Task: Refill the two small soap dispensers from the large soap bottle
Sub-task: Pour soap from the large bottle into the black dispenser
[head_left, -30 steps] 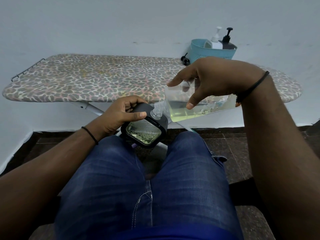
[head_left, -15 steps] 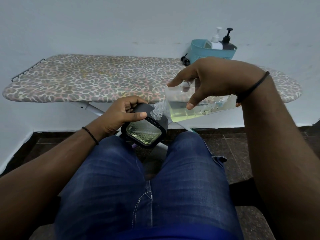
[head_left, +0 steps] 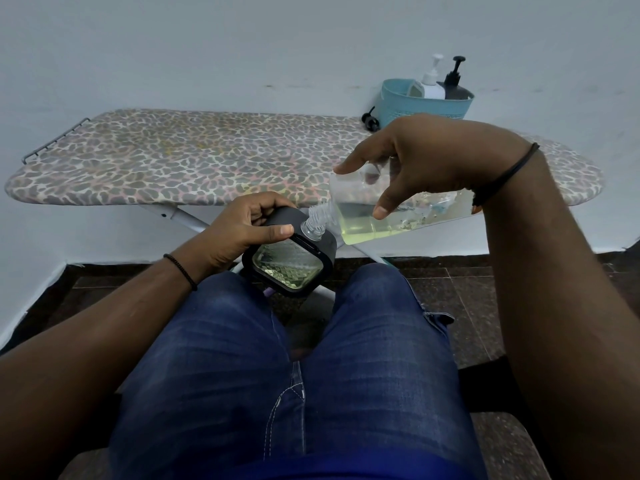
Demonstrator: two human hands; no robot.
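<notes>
The left hand [head_left: 239,233] grips the black square soap dispenser [head_left: 289,261] over the knees, tilted, while the right hand [head_left: 412,161] holds the large soap bottle [head_left: 391,216] on its side, its threaded neck at the dispenser's opening. Keep the neck seated there, raise the bottle's base gradually, and watch the fill through the clear panel. 1 white pump bottle [head_left: 429,84] and 1 black pump bottle [head_left: 455,83] stand in the blue basket [head_left: 415,107] on the ironing board [head_left: 180,157].
</notes>
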